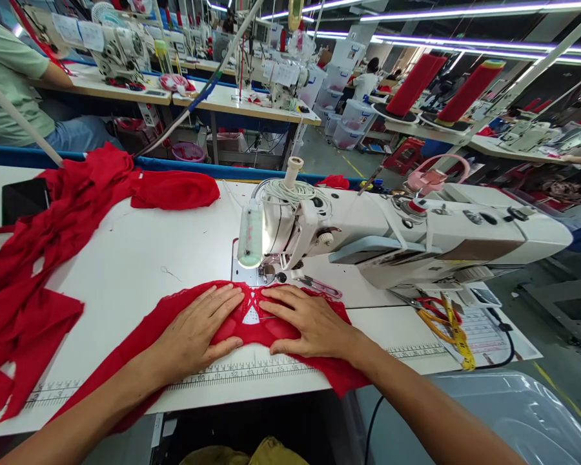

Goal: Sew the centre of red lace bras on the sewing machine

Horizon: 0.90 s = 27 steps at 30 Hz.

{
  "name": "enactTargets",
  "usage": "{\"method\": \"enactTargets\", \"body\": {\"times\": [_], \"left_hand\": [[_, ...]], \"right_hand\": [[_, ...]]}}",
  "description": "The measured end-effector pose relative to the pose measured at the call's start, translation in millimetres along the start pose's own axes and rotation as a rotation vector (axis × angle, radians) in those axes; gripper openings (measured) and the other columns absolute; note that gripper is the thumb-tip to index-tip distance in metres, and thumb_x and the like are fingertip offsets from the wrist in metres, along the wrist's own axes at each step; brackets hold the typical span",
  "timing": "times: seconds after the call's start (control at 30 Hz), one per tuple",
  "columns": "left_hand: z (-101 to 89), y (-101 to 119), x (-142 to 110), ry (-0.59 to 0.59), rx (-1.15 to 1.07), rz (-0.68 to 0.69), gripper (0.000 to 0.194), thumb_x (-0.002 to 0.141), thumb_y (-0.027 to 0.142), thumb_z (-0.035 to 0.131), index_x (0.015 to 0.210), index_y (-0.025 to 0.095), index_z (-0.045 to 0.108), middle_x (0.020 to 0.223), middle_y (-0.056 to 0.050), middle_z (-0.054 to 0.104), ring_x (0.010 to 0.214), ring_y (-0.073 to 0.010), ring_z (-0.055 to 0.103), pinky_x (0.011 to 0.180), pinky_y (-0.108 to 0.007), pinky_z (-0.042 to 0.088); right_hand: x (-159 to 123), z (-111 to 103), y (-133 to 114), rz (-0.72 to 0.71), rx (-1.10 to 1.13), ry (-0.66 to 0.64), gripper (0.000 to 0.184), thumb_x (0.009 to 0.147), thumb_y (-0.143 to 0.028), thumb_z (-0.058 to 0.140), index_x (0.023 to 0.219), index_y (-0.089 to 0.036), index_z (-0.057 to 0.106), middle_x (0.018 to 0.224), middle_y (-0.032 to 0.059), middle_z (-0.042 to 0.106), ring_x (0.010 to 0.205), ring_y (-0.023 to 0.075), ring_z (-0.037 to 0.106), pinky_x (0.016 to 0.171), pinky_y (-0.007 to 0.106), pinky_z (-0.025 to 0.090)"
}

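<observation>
Spread across the front of the table is a red lace-trimmed garment piece [266, 332], with a crossed open gap at its middle. My left hand [201, 326] lies flat on the cloth to the left of that gap, fingers stretched forward. On the other side my right hand [310, 323] rests flat on it too, thumb apart from the fingers. The far edge of the cloth reaches the presser foot of the white sewing machine [348, 223]; whether it is under the foot I cannot tell. Red-handled thread snips [322, 287] lie just behind my right hand.
Red cloth [91, 194] is heaped along the left, beside a black object [25, 200]. Orange-handled scissors [436, 326], a yellow tape measure [459, 336] and paper [489, 329] lie at right. A grey plastic bin [508, 413] stands below. Another person [14, 84] sits at far left.
</observation>
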<state>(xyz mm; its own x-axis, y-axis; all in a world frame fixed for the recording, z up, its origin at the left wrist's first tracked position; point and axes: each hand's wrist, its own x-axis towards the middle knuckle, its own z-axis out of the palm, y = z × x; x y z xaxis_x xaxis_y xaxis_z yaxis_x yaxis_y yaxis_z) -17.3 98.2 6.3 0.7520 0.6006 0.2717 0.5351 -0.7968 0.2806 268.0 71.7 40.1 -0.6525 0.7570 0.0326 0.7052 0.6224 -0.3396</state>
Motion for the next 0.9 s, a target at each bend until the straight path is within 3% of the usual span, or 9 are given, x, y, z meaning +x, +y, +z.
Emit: {"method": "enactTargets", "body": {"times": [0.6, 0.9], "left_hand": [[-0.8, 0.0, 0.2, -0.01, 0.029, 0.009, 0.07, 0.098, 0.051, 0.053, 0.155, 0.02, 0.028, 0.154, -0.012, 0.047, 0.142, -0.0285, 0.044, 0.116, -0.05, 0.04], [-2.6, 0.8, 1.7, -0.016, -0.014, 0.007, 0.066, 0.098, 0.048, 0.053, 0.155, 0.025, 0.031, 0.154, -0.01, 0.047, 0.142, -0.0299, 0.044, 0.116, -0.054, 0.039]], "right_hand": [[-0.6, -0.5, -0.1, -0.001, 0.001, -0.002, 0.074, 0.086, -0.066, 0.065, 0.145, -0.024, 0.05, 0.154, 0.0094, 0.045, 0.14, 0.0311, 0.041, 0.105, 0.051, 0.049], [-0.7, -0.3, 0.0, -0.006, 0.009, 0.008, 0.073, 0.086, -0.065, 0.065, 0.145, -0.024, 0.051, 0.153, 0.0112, 0.046, 0.14, 0.0316, 0.041, 0.105, 0.051, 0.048]]}}
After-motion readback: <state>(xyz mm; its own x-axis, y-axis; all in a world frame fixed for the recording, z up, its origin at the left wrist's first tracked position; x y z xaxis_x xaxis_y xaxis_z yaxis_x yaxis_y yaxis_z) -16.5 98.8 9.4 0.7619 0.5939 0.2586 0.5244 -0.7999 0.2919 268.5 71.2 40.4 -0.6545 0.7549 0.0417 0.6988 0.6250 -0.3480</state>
